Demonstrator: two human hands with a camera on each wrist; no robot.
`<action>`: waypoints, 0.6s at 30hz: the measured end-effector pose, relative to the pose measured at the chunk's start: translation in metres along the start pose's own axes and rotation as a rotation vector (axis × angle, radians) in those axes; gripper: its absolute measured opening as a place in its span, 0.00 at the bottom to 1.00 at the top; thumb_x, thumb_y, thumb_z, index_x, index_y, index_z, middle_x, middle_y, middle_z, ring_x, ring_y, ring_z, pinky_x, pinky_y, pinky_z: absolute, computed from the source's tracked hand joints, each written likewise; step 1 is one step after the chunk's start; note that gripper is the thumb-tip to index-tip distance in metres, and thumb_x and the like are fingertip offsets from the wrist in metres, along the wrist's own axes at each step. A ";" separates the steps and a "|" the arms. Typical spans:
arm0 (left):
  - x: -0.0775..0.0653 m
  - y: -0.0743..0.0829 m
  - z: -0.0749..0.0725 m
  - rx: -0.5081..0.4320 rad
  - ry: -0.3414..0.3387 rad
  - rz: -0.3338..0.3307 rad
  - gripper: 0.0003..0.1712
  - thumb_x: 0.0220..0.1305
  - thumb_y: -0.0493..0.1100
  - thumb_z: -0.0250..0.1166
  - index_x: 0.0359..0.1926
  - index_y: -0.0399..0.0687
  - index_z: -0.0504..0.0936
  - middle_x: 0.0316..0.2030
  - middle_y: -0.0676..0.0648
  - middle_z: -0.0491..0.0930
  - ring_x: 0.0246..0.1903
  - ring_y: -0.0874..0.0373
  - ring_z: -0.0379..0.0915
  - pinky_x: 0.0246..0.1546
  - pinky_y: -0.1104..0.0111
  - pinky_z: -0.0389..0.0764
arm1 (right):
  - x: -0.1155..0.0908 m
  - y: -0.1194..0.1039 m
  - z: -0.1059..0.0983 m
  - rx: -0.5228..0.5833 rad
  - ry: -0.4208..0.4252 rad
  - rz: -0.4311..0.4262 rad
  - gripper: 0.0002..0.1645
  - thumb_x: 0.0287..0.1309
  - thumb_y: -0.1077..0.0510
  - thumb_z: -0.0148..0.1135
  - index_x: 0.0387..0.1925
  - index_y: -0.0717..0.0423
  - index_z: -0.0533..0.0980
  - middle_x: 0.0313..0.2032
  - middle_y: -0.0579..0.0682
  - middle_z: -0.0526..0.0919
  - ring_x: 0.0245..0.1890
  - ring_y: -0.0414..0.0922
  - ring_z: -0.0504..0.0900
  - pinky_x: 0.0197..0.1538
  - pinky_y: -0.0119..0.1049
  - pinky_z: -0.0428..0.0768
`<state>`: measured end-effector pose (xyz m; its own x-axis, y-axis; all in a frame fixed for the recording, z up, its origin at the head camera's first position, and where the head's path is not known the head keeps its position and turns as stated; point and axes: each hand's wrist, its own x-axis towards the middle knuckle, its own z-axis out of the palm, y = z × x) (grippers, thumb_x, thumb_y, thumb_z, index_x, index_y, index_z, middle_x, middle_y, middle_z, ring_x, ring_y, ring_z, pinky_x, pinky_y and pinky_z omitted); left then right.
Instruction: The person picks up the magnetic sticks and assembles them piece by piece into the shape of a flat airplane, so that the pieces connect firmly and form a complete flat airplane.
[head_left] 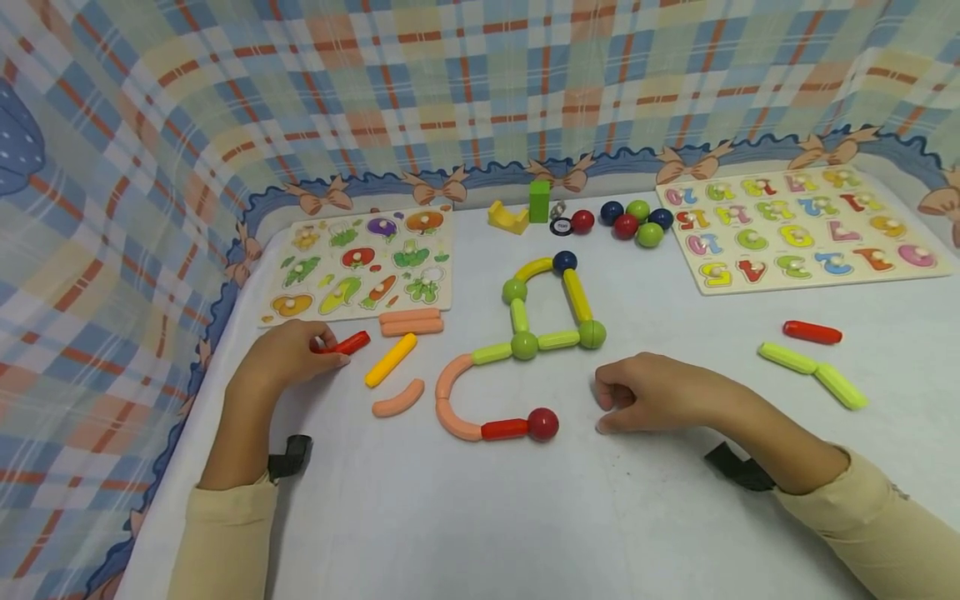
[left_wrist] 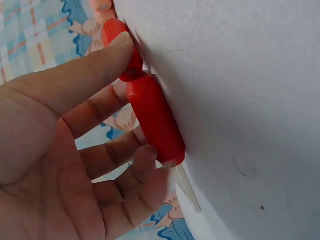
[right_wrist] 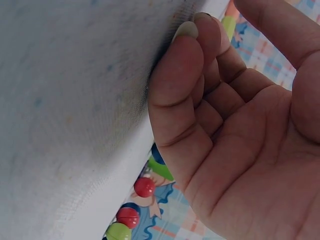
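Observation:
My left hand [head_left: 281, 358] pinches a red stick [left_wrist: 114, 32] between thumb and fingers, low over the table's left side. In the left wrist view a second red stick [left_wrist: 156, 120] runs end to end with it, the other fingers curled beside it. My right hand [head_left: 660, 392] rests on the table with loosely bent fingers and nothing in its grasp. Between the hands lies a joined figure of sticks and balls: a green ball [head_left: 524, 345], a blue ball [head_left: 565, 262], pink curved sticks [head_left: 448, 392] and a red ball [head_left: 543, 424] at its near end.
Near the left hand are a yellow stick [head_left: 391, 360], a pink curved stick [head_left: 398, 398] and pink straight sticks [head_left: 411, 322]. A vegetable puzzle board [head_left: 277, 287] and a number puzzle board [head_left: 720, 225] lie behind. Green sticks [head_left: 813, 372] lie far right; loose balls [head_left: 626, 226] sit at the back.

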<state>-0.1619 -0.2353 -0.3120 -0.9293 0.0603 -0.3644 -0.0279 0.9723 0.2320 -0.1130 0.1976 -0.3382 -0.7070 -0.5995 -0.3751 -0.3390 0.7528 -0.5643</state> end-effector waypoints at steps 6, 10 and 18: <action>0.001 -0.001 0.001 -0.025 -0.007 0.000 0.19 0.53 0.56 0.64 0.32 0.46 0.76 0.20 0.48 0.68 0.22 0.53 0.64 0.20 0.66 0.62 | 0.001 0.000 0.002 -0.007 0.001 -0.002 0.14 0.45 0.47 0.68 0.24 0.43 0.69 0.17 0.41 0.67 0.22 0.38 0.69 0.25 0.31 0.65; 0.000 0.002 0.001 -0.038 0.023 0.003 0.19 0.52 0.58 0.63 0.28 0.46 0.76 0.17 0.48 0.66 0.20 0.53 0.64 0.18 0.66 0.61 | 0.001 0.000 0.002 -0.001 0.000 -0.002 0.14 0.45 0.47 0.68 0.24 0.43 0.69 0.17 0.42 0.67 0.22 0.38 0.68 0.25 0.31 0.64; -0.020 0.037 -0.001 0.028 0.114 0.110 0.20 0.53 0.58 0.61 0.22 0.46 0.74 0.15 0.49 0.67 0.18 0.54 0.63 0.17 0.67 0.61 | 0.001 0.000 0.001 0.003 0.005 -0.011 0.13 0.46 0.48 0.68 0.24 0.43 0.70 0.17 0.41 0.68 0.22 0.38 0.69 0.25 0.31 0.65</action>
<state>-0.1450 -0.2011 -0.2956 -0.9619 0.1421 -0.2336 0.0850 0.9674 0.2385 -0.1133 0.1968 -0.3395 -0.7063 -0.6066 -0.3650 -0.3448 0.7451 -0.5710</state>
